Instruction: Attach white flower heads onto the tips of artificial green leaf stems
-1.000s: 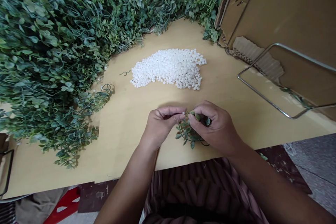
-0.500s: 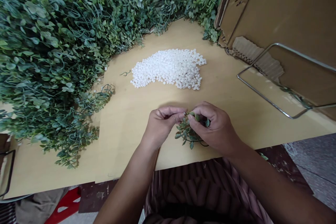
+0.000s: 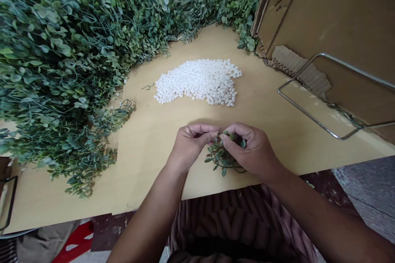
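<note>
Over the near part of the table, both my hands meet at the fingertips. My right hand (image 3: 251, 144) is closed in a pinch on a green leafy sprig (image 3: 220, 158), whose small leaves and stems hang below the fingers. Thumb and forefinger of my left hand (image 3: 194, 144) press together at the sprig's tip; a small white bead showed there in the earlier views but is now mostly hidden by the fingertips. Beyond the hands lies a spread pile of small white beads (image 3: 197, 80).
Dense artificial greenery (image 3: 61, 49) heaps along the left and back. At the right stand a brown cardboard box (image 3: 345, 16) and a bent metal wire frame (image 3: 305, 107). A short loose stem (image 3: 148, 86) lies left of the beads. The table's (image 3: 148, 164) front edge is near my lap.
My hands stay almost in place, with fingertips drawing slightly closer together. The white bead at the left fingertips is now covered. The hanging sprig has shifted a little.
</note>
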Available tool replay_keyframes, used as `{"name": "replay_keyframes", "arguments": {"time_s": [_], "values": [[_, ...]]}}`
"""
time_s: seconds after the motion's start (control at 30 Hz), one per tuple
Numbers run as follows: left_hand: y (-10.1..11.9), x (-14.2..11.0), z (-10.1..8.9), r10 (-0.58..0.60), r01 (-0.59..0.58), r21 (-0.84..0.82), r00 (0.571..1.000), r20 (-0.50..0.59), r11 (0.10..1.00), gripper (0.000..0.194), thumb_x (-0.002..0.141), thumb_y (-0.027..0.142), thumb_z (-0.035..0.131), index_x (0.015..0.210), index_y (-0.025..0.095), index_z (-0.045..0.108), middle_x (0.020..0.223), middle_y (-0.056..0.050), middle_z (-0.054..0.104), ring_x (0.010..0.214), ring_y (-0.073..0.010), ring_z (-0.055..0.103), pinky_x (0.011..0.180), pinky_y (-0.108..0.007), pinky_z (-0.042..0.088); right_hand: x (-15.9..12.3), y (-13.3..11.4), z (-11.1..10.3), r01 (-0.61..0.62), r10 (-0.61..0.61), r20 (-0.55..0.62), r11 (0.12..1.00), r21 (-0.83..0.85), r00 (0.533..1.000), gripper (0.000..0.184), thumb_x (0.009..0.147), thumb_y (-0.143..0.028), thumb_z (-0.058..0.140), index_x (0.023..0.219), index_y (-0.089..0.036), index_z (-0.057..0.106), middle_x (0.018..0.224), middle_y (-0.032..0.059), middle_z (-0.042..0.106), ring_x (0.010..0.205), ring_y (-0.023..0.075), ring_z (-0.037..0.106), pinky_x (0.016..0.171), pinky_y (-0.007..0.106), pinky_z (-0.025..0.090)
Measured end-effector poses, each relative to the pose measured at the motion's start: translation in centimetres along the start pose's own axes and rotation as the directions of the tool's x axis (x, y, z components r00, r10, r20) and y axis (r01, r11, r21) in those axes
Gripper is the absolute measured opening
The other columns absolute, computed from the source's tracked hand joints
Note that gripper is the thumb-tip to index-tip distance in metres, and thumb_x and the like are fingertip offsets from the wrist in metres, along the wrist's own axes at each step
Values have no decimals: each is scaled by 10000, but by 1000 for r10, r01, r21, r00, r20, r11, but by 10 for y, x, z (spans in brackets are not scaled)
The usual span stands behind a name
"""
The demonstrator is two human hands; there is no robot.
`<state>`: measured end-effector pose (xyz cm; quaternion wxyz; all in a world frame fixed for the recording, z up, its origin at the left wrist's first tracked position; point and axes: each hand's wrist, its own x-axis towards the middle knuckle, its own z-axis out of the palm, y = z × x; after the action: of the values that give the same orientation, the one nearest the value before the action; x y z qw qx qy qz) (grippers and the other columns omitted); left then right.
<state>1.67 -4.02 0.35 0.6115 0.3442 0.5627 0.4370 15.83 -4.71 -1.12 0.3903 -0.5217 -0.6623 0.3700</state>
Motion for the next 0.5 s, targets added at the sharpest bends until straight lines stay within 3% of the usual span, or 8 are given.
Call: {"name": "replay_keyframes", "arguments": {"time_s": [0.3, 0.5], "values": [[-3, 2, 2, 17, -17, -4, 1000, 24, 1000, 93, 537, 136, 781, 607, 150, 722, 575, -6, 675, 506, -74, 546, 534, -196, 457, 2, 0, 0, -55, 55, 15, 997, 48, 998, 199, 732, -236, 512, 577, -115, 536, 488, -27, 476, 471, 20, 406, 474, 120, 354], [-2, -3, -6, 135, -134, 36, 991, -16, 990, 183, 642, 262, 748, 801, 173, 737, 694, -13, 693, 589, -88, 576, 593, -203, 483, 6, -1, -1, -78, 86, -68, 991, 110, 994, 187, 746, -265, 542, 650, -111, 589, 532, -23, 517, 500, 20, 440, 498, 119, 370]]}}
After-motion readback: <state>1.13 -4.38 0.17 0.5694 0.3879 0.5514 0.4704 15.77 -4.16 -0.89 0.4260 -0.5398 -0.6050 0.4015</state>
